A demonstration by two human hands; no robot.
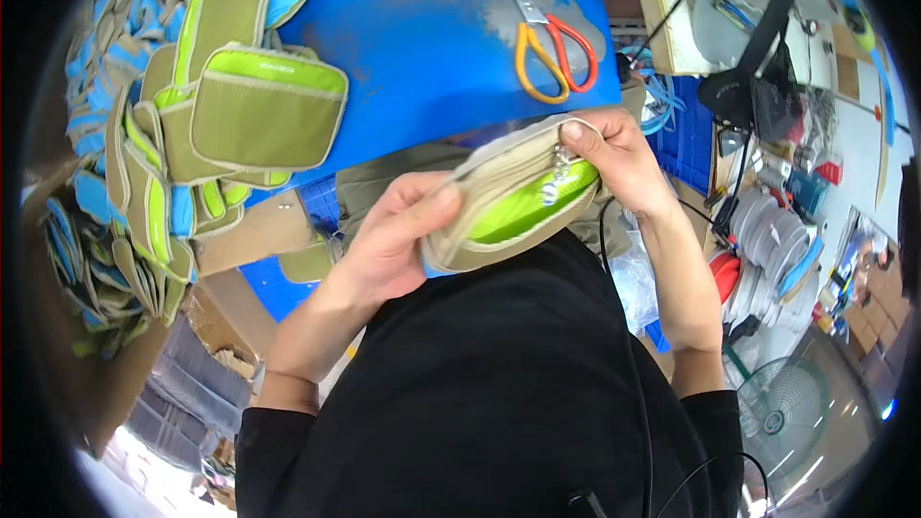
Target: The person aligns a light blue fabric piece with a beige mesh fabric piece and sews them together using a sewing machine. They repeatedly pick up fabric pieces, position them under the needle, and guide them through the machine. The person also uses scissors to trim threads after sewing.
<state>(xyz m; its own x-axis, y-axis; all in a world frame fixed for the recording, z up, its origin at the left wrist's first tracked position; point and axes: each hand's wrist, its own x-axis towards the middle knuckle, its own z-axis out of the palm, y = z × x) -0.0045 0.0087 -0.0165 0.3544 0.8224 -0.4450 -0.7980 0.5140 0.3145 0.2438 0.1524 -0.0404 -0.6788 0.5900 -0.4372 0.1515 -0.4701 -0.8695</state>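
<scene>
Between my two hands is a small khaki fabric pouch (518,238) with a bright green inner side, held tilted just in front of my body. My left hand (398,235) is closed on its left end, thumb on top. At the upper right end my right hand (619,155) pinches the edge, its thumb by a silvery zipper pull or chain (556,177) that dangles across the green part. The undersides of the fingers of both hands are hidden behind the pouch. Scissors (547,48) with one orange and one red handle lie beyond it on the blue table (403,48).
At the left, khaki and green pouches (269,110) are heaped on the table's edge, with more blue and grey ones behind. To the right are a white machine table (672,38), hanging black cables, rolls of grey tape (767,240) and a green fan (782,412).
</scene>
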